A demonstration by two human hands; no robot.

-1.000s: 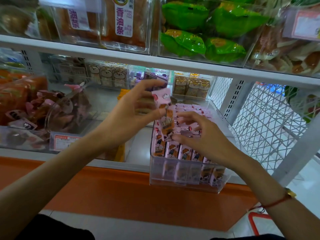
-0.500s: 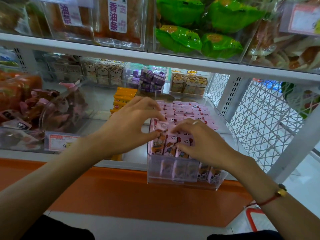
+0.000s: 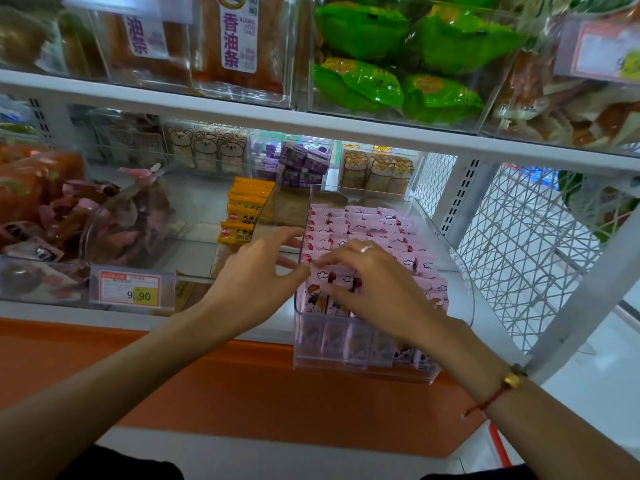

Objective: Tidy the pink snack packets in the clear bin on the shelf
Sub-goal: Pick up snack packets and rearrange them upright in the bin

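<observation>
A clear bin (image 3: 363,370) stands at the front of the middle shelf, pulled partly over the edge. Pink snack packets (image 3: 367,223) fill it in upright rows. My right hand (image 3: 377,289) lies over the front rows and pinches the top of one pink packet (image 3: 334,276) between index finger and thumb. My left hand (image 3: 256,271) is at the bin's left wall with straight, spread fingers. Its thumb tip touches the same front-left packets. The lower parts of the front packets show through the bin's front wall.
Orange packets (image 3: 242,209) stand just left of the bin. A bin of pink-brown sweets (image 3: 114,216) with a 9.90 price tag (image 3: 130,289) lies further left. Purple boxes (image 3: 304,164) and bear packets (image 3: 207,147) sit behind. A white wire panel (image 3: 519,254) closes the right side.
My left hand lowered a raised pink packet into the front-left of the bin and let go of it. Both hands have sunk onto the front rows.
</observation>
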